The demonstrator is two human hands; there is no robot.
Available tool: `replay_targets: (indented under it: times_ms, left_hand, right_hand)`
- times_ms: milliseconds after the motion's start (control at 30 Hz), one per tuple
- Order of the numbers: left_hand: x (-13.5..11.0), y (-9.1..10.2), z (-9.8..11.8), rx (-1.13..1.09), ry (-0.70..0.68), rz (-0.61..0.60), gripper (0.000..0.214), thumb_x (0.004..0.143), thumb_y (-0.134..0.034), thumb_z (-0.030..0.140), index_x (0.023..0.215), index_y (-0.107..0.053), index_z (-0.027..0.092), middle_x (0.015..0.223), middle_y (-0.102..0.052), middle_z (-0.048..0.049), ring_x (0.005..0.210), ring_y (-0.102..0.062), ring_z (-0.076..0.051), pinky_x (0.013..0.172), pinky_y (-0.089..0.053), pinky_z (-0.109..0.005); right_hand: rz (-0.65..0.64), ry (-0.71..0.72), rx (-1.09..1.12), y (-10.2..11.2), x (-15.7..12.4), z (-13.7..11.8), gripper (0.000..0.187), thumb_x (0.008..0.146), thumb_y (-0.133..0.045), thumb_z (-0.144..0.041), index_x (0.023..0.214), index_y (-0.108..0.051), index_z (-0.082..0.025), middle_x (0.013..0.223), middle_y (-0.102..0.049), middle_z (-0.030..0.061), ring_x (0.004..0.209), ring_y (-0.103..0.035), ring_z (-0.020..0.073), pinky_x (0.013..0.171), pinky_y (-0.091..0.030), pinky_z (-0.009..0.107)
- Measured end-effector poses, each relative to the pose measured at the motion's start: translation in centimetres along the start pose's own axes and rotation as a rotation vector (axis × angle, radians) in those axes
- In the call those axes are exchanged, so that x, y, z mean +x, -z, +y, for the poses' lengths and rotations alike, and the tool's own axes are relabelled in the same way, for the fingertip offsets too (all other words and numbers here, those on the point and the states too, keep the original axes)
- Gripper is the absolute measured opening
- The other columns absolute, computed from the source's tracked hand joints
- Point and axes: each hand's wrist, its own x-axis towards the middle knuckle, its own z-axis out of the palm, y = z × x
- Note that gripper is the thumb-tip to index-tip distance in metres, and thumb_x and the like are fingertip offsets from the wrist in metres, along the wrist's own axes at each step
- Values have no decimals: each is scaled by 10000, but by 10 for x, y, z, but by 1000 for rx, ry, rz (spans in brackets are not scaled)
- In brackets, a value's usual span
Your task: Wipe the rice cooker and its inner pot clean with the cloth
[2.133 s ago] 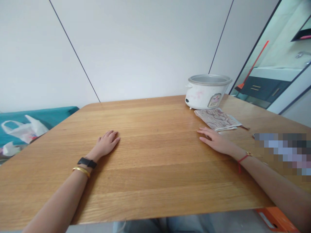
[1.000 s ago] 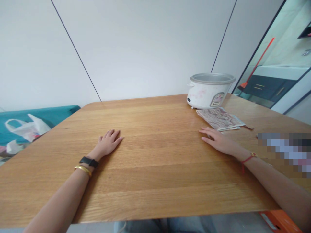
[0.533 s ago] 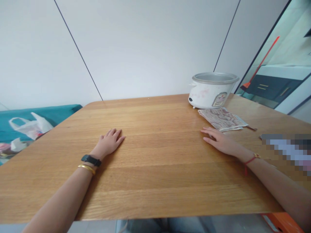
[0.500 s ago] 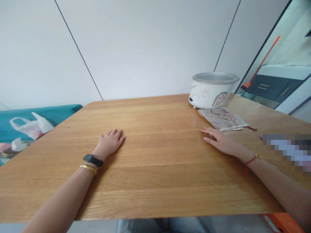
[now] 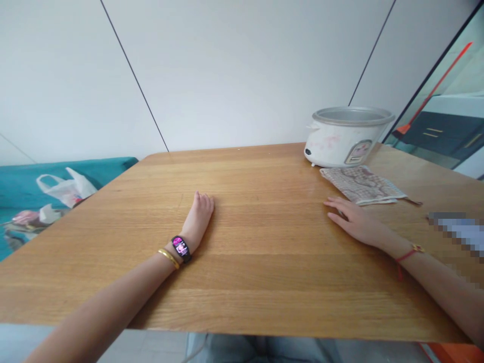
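Note:
My left hand (image 5: 200, 217) rests on the wooden table (image 5: 257, 282), its back turned towards me. Its fingers look curled in and pressed together; the palm and thumb are hidden, and no object shows in it. A black smart band (image 5: 181, 248) with a lit screen and a gold bangle (image 5: 169, 258) are on that wrist. Across the table, my right hand (image 5: 351, 219) lies palm down with fingers stretched out and slightly apart, holding nothing. Just beyond it is a folded checked cloth (image 5: 363, 185), not gripped. A red cord bracelet (image 5: 406, 255) circles the right wrist.
At the far right of the table stands a white rice cooker (image 5: 340, 146) without a lid, against the wall (image 5: 242, 70). A blurred-out item (image 5: 461, 232) lies at the right. Left of the table, a teal sofa (image 5: 113, 169) holds a white plastic bag (image 5: 68, 189).
My left hand has slid and turned, from flat with spread fingers to curled, its band screen now lit. My right hand keeps its place by the cloth. The view has shifted a little left.

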Motion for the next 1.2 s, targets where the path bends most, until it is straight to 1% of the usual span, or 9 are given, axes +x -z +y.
replay_targets:
  times_ms: [100, 267, 467, 567, 633, 733, 867, 1033, 1200]
  left_hand:
    - [0, 3, 2, -13, -2, -8, 600, 920, -282, -28, 1454, -554, -50, 1438, -571, -308, 1413, -511, -356, 1303, -195, -564]
    - [1, 12, 2, -12, 1, -27, 614, 919, -279, -37, 1451, -581, 17, 1415, -610, -265, 1382, -536, -342, 1284, -230, -577]
    - [1, 20, -15, -165, 21, -55, 523, 978, -344, 38, 1419, -621, 92, 1345, -669, -238, 1201, -660, -351, 1144, -412, -597]
    - [5, 12, -34, -330, 19, -125, 547, 977, -343, 65, 1434, -626, 167, 1399, -671, -167, 1225, -671, -321, 1088, -481, -520]
    - [8, 3, -49, -470, 15, -178, 547, 974, -344, 101, 1413, -654, 204, 1438, -659, -109, 1284, -652, -283, 1093, -492, -442]
    - [9, -10, -70, -659, 60, -204, 488, 1010, -370, 314, 1355, -703, 225, 1385, -699, -78, 1271, -666, -284, 1089, -501, -426]
    - [2, -26, -89, -822, 175, -158, 555, 967, -431, 559, 1332, -714, 252, 1330, -733, -81, 1235, -683, -311, 1099, -497, -479]
    - [-3, -45, -91, -848, 246, -80, 721, 940, -399, 697, 1392, -661, 199, 1477, -625, -142, 1371, -576, -346, 1162, -428, -545]
    - [-2, -48, -82, -737, 245, -190, 725, 987, -296, 641, 1497, -561, 200, 1624, -463, -147, 1525, -385, -346, 1227, -264, -637]
  right_hand:
    - [11, -6, -18, 0, 1, -2, 551, 981, -406, -539, 1307, -667, -178, 1441, -634, 170, 1391, -556, 360, 1211, -399, 587]
    - [23, -7, -39, -2, -1, -4, 550, 981, -392, -529, 1286, -671, -166, 1425, -644, 178, 1372, -569, 367, 1190, -416, 596]
    - [-38, -64, -94, 9, 9, -10, 610, 968, -404, -542, 1335, -648, -119, 1417, -647, 196, 1341, -594, 358, 1164, -449, 531]
    - [-130, -150, -133, 21, 28, -22, 730, 967, -437, -605, 1449, -558, -72, 1308, -707, 205, 1209, -674, 349, 1058, -520, 488]
    - [-156, -208, -196, 26, 41, -32, 724, 976, -448, -612, 1480, -537, -99, 1173, -762, 176, 1092, -717, 343, 960, -549, 476]
    - [-100, -227, -371, 26, 47, -45, 552, 1009, -425, -520, 1334, -666, -144, 1065, -774, 162, 1005, -725, 349, 874, -543, 470]
    - [4, -122, -420, 17, 36, -48, 442, 1024, -420, -417, 1185, -748, -168, 1125, -743, 154, 1075, -680, 330, 929, -514, 459]
    - [35, -135, -330, 13, 31, -39, 412, 1008, -470, -437, 1220, -736, -204, 1166, -733, 135, 1115, -656, 327, 991, -496, 499]
    - [144, -200, -231, 15, 33, -27, 445, 989, -457, -473, 1207, -739, -207, 1365, -670, 133, 1244, -603, 369, 1074, -461, 566]
